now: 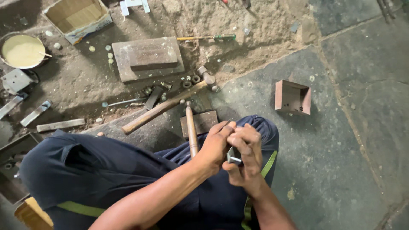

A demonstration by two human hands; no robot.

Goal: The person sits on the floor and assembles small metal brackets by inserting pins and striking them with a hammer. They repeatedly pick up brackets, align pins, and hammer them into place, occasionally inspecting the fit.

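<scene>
Both hands meet over the lap: right hand (246, 158) fingers grip small metal piece (234, 158), long axis approx 3-to-9 o'clock, left hand (218, 145) fingers closed on it from 10 o'clock, hammer (164, 107) lying on floor at 11.

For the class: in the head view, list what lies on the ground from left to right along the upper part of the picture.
Round bowl of pale yellow paste → open cardboard box → flat metal block → green-handled screwdriver → small open rusty metal box.

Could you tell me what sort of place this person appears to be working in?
Probably a small metalworking workshop, with the work done on the ground: a hammer lies on the sandy stone floor, a heavy metal block sits nearby, and both hands hold a small metal piece.
</scene>
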